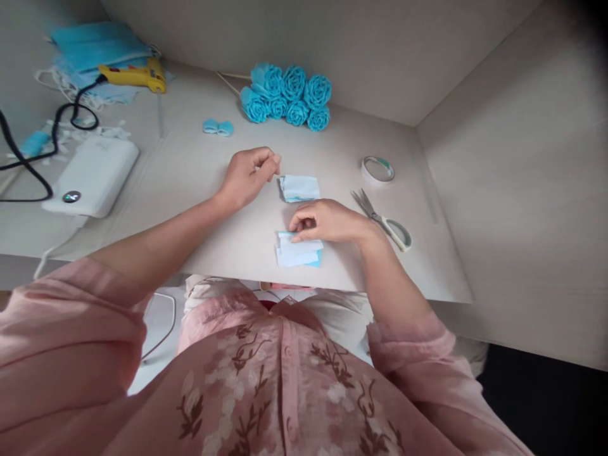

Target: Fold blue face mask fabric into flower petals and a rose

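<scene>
Right hand [327, 221] bent over the near stack of sheets [298, 256], with fingertips at the top sheet; cannot tell whether pinching or only touching. Left hand [254, 174] curled loosely, thumb close to the first finger, just beside the far stack of sheets [301, 188]; cannot tell whether gripping anything small. Both stacks, white with bits of blue, flat on the table [228, 247], one behind the other. Near stack a bit crooked, with blue poking out at a corner, so maybe easy to push more out of line with a quick drag. Likely very light too, so perhaps quick to slide from a brushing sleeve [408, 354]. Close to the front edge as well: maybe a tumble off after one hard pull. Just past the right wrist, scissors [379, 219] with the blades a little apart: possible poke from reaching there without looking. Beyond the scissors, a roll of tape [375, 181], perhaps easy to knock. Farther off, blue flowers [292, 95], maybe squashed by a careless arm. Over to the left, a black cord [56, 130] in loops: possible snag, then a tug on the yellow glue gun [133, 75]. Nozzle maybe hot, so maybe melted masks [97, 47] beside it.
</scene>
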A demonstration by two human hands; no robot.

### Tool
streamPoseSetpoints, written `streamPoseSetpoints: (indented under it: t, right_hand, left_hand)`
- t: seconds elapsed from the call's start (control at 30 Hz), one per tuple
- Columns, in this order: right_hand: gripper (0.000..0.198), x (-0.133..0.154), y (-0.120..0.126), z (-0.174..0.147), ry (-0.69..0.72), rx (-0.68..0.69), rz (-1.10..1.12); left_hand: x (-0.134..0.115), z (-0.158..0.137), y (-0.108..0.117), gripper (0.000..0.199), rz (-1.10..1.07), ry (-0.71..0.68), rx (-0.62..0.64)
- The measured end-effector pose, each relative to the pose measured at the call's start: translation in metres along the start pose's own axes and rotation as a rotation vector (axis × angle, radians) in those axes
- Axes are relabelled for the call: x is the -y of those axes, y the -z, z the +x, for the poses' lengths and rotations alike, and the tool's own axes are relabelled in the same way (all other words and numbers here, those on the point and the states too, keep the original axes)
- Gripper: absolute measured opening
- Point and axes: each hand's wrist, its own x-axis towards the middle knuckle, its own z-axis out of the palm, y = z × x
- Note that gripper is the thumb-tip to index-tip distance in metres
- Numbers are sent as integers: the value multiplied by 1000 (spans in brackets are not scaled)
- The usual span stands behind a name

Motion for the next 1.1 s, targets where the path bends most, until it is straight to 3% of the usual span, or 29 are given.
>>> streamPoseSetpoints:
  t: [0.1, 0.27, 0.47, 0.6, 0.77, 0.87, 1.1]
  right_hand:
    - [12, -1, 1, -1, -5, -78, 38]
    - [30, -2, 3, 1, 16, -424, 294]
    - [36, -4, -1, 9, -29, -638, 518]
    - [35, -6, -3, 13, -55, -690, 568]
    - [36, -11, -2, 15, -47, -751, 591]
    - [38, -15, 0, 17, -54, -772, 606]
    - [46, -22, 28, 22, -103, -962, 665]
  left_hand:
    - [-7, -2, 0, 34, -22, 2, 32]
    - [-13, -4, -1, 16, -174, 24, 117]
    - [-8, -1, -4, 14, -310, 143, 68]
    - [-10, -1, -4, 34, -400, 179, 100]
    - [-9, -3, -3, 53, -356, 68, 264]
    - [-4, -3, -5, 71, -373, 70, 350]
    - [4, -2, -10, 74, -504, 138, 338]
